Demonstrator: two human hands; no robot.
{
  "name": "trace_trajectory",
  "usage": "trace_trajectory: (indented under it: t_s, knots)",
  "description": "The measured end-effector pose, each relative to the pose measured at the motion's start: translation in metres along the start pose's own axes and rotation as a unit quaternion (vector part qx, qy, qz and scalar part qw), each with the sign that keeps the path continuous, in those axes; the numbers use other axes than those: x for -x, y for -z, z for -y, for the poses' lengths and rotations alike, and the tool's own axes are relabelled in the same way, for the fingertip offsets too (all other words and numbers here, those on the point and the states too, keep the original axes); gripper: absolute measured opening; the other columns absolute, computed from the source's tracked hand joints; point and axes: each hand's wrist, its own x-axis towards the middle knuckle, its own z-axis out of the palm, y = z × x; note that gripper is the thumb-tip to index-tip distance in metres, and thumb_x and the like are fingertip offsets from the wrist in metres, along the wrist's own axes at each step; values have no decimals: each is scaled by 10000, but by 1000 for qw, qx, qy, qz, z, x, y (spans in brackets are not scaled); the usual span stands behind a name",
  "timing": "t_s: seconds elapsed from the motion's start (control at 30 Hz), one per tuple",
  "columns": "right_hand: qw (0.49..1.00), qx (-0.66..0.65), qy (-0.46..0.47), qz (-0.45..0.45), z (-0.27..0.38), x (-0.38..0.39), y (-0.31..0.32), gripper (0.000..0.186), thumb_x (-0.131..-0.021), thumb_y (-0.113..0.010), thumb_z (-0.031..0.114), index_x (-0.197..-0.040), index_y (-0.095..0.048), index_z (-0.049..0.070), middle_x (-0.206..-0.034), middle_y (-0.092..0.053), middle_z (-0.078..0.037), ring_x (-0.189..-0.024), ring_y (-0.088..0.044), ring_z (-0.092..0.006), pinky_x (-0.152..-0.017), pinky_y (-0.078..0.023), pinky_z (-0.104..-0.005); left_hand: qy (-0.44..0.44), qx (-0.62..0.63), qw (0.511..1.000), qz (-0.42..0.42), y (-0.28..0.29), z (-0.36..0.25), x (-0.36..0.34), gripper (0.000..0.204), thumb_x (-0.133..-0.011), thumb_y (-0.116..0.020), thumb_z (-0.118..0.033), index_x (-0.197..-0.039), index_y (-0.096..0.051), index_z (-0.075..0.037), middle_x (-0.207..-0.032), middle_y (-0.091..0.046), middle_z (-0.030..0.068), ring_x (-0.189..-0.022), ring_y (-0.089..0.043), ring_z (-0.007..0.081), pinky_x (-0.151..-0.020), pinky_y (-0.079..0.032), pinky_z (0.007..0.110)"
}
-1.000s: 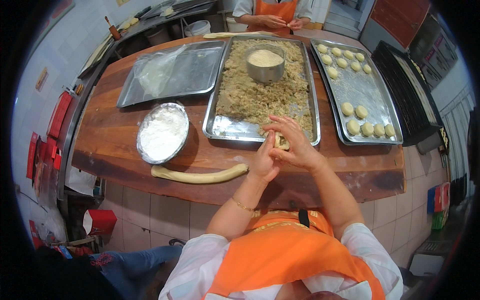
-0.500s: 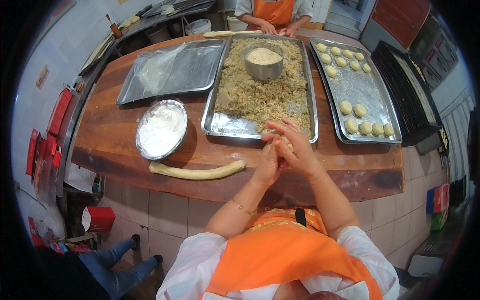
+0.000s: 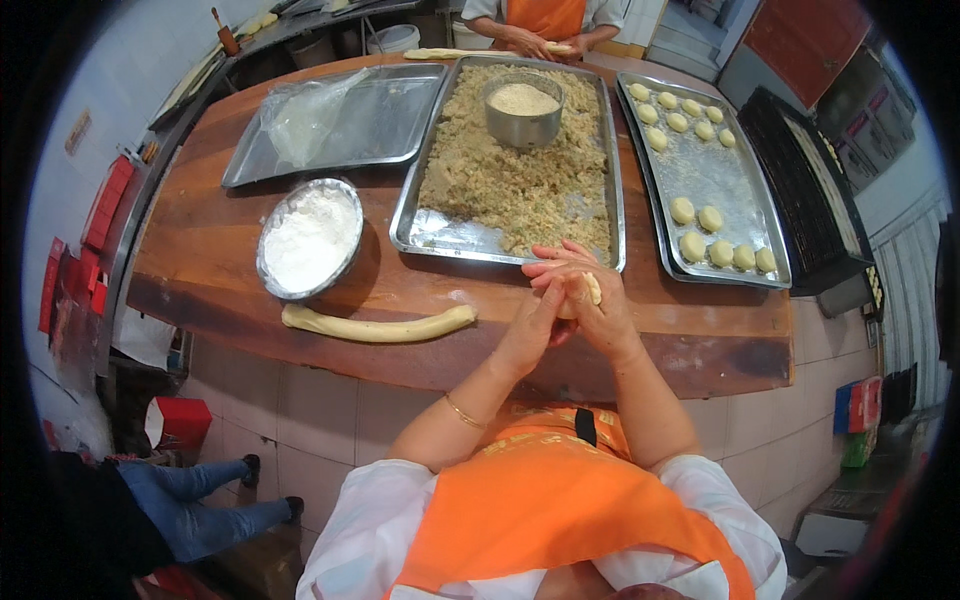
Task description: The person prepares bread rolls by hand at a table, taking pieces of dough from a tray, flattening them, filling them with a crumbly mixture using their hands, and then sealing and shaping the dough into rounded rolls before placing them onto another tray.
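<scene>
Forearms reach forward, converging over the wooden table [image 3: 680, 340]. Left hand [image 3: 530, 325] and right hand [image 3: 603, 312] pressed together, cupped around a small dough piece [image 3: 593, 289]; right fingers extended leftward, near the mixture tray's [image 3: 450, 233] front edge.

This looks like a bakery kitchen (pale tiled floor [image 3: 318, 400]). A brown wooden worktable [image 3: 195, 235] bears a round silver bowl [image 3: 341, 275] of white powder [image 3: 308, 238] at ten o'clock and a rectangular silver tray [image 3: 742, 195] of round pale dough pieces [image 3: 709, 219] at two.
</scene>
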Motion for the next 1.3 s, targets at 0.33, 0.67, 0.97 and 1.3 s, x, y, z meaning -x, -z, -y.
trace_trajectory:
  t_s: [0.33, 0.67, 0.97, 1.3]
  knots:
    - [997, 38, 40, -50, 31, 1, -9, 611, -1042, -376, 557, -1068, -760, 82, -1228, -713, -118, -1372, -502, -340, -1203, -212, -514, 23, 24, 998, 59, 3, -4, 13, 490, -1037, -457, -546, -1348, -500, -170, -1224, -546, -18, -902, -543, 62, -629, -400, 194]
    - [991, -57, 7, -118, 31, 11, -13, 684, -1052, -345, 573, -1101, -753, 26, -1274, -672, -197, -1428, -413, -374, -1213, -198, -532, -39, 8, 999, 5, -29, -20, 27, 599, -1029, -381, -635, -1149, -531, -67, -829, -545, 9, -649, -475, 64, -522, -334, 214]
    - [996, -80, -37, -7, 14, 20, 11, 694, -1054, -319, 581, -1144, -746, 42, -1307, -656, -190, -1452, -375, -377, -1211, -203, -532, -124, -51, 991, -32, -42, -12, 28, 568, -1029, -428, -588, -1259, -490, -72, -873, -531, -23, -628, -423, 50, -524, -319, 195]
    - [998, -39, -26, 32, 18, 17, 16, 804, -1042, -240, 635, -1048, -772, 32, -1324, -644, -191, -1453, -369, -382, -1209, -219, -531, -152, -91, 983, 53, -22, 1, 18, 534, -1032, -502, -502, -1348, -438, -75, -954, -539, 0, -667, -463, 55, -557, -370, 194]
